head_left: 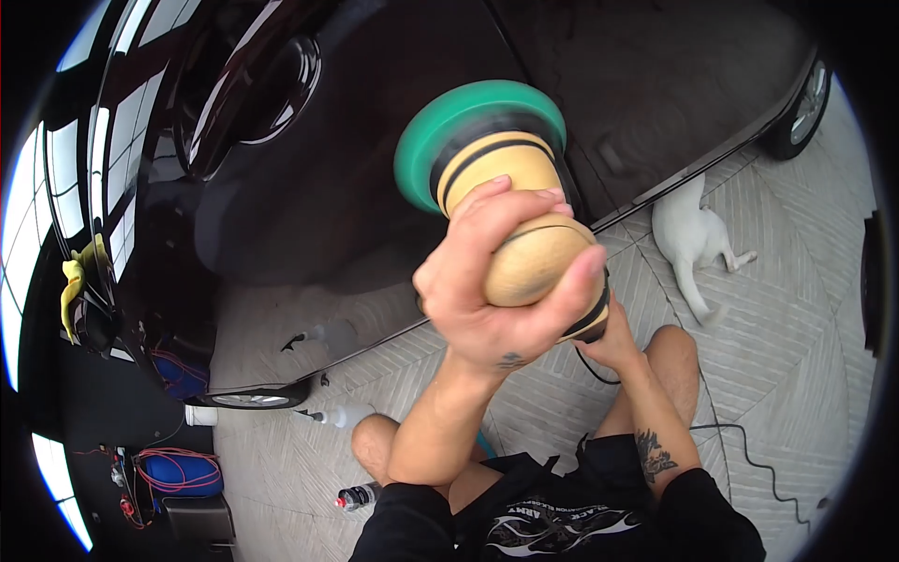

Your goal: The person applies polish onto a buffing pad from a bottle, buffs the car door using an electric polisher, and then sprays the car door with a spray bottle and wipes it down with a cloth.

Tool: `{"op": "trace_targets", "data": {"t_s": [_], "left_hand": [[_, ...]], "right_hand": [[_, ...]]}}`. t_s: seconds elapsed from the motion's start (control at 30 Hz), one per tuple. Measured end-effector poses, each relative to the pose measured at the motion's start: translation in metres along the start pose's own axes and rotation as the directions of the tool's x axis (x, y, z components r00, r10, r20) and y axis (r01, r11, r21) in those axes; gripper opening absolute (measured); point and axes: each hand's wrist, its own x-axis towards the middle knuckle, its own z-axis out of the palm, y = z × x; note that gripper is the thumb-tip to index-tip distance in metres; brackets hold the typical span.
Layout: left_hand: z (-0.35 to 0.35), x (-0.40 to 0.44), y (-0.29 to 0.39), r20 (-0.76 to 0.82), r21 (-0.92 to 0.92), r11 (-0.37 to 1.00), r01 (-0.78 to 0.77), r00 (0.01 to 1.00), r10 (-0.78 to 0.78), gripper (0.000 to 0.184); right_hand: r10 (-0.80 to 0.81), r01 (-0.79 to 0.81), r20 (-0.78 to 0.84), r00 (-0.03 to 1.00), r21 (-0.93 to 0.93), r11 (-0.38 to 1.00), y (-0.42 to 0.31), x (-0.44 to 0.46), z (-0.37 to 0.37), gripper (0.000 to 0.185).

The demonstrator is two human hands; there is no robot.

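Observation:
A polisher with a yellow body (pixel 501 169) and a green round pad (pixel 426 140) is in the middle of the view, its pad against or very close to the dark car door (pixel 346 122). Wrapped round the polisher's front is my left hand (pixel 478 281), its fingers over the yellow body beside a rounded tan end. My right hand (pixel 613 332) is closed round the rear part of the polisher, lower right of my left hand and partly hidden by the tool. The pad's edge looks blurred.
A white animal (pixel 693 234) lies on the tiled floor (pixel 787 347) beside the car. A black cable (pixel 758 459) crosses the floor at right. A spray bottle (pixel 342 414), a small bottle (pixel 358 496) and a blue tank (pixel 183 473) are at lower left. A yellow cloth (pixel 71 290) hangs far left.

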Motion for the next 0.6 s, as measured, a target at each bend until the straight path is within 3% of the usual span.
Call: {"op": "trace_targets", "data": {"t_s": [0.1,0.27,0.4,0.6], "left_hand": [[0.016,-0.021,-0.007,-0.046,-0.013,1.0,0.021,0.999,-0.021,0.041],[0.025,-0.054,-0.015,-0.049,-0.013,0.995,0.101,0.994,-0.101,0.043],[0.011,-0.079,-0.019,-0.078,-0.024,0.987,0.159,0.984,-0.161,0.041],[-0.025,-0.102,-0.029,-0.082,-0.063,0.987,0.15,0.985,-0.155,0.04]], "right_hand": [[0.1,-0.099,0.033,0.994,-0.017,0.995,0.039,-0.015,0.0,0.091],[0.113,-0.113,0.016,0.993,-0.024,0.993,0.073,-0.034,0.01,0.091],[0.146,-0.141,0.035,0.989,-0.13,0.982,0.066,-0.032,0.018,0.09],[0.166,-0.156,0.058,0.985,-0.144,0.977,0.06,-0.028,0.045,0.084]]}}
